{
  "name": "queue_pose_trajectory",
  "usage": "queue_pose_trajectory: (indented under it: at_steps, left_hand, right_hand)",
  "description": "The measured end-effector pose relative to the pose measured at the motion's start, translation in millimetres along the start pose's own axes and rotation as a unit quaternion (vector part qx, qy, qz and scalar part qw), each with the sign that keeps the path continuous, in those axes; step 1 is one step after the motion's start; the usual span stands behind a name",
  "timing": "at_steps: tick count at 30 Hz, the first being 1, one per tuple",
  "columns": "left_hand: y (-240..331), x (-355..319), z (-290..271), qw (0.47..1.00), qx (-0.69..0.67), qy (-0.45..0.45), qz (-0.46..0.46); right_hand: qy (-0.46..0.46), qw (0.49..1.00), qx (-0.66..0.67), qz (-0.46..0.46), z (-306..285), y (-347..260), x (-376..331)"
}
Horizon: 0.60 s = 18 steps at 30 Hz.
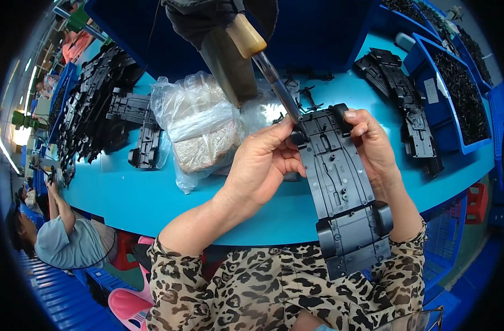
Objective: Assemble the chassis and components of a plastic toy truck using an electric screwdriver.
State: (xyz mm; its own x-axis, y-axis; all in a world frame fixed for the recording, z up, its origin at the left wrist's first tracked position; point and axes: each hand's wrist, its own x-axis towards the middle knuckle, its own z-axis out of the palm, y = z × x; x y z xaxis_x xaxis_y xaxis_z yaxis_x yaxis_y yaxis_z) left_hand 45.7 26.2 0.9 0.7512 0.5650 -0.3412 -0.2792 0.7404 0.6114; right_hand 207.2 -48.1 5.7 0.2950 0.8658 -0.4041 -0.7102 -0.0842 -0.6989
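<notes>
Between my hands is a black plastic toy-car chassis point(340, 182), tilted, its far end raised and its near end over my lap. My left hand point(260, 160) grips its far left edge, thumb beside the wheel arch and fingers curled at the side. On the far right corner my right hand point(373, 146) is closed, thumb at the wheel arch and the other fingers partly hidden. A hanging screwdriver point(277, 85) with a yellowish collar and metal shaft comes down to the chassis's far left corner, by my left thumb. Whether its tip touches, I cannot tell.
A plastic-wrapped bundle point(202, 129) lies left of centre. Stacked black chassis point(92, 99) fill the far left of the turquoise table point(208, 223); more chassis point(404, 99) lie at right. Small black parts fill a blue bin point(456, 102). Another person point(70, 237) sits at left.
</notes>
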Motion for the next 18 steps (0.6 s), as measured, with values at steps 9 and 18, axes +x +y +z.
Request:
queue_pose_trajectory:
  at_steps: [9, 18]
  left_hand:
    - [-10.5, 1.9, -15.7, 0.999, 0.008, -0.016, 0.041]
    - [-21.0, -6.7, -29.2, 0.999, -0.032, -0.029, 0.025]
  right_hand:
    - [-0.079, 0.996, -0.013, -0.03, -4.6, 10.2, 8.0]
    - [-0.093, 0.995, -0.035, -0.003, -7.1, 20.3, 7.9]
